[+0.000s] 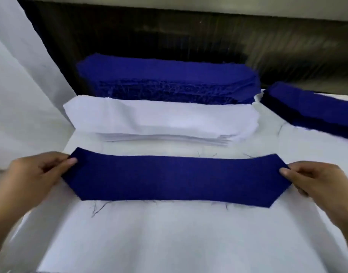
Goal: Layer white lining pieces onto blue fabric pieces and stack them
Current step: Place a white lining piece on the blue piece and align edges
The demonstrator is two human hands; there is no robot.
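Both ends of the blue fabric piece (175,180) are pinched as it lies spread across the white surface (169,239). At far left a white cloth (15,91) hangs in folds. The left grip (37,174) is clamped on the piece's left end, thumb on top. Behind the piece sits the white lining stack (159,119), and just behind that a tall blue stack (169,75). The right grip (315,180) is clamped on the right end, thumb on top. Farther back at right lies a second blue stack (311,107).
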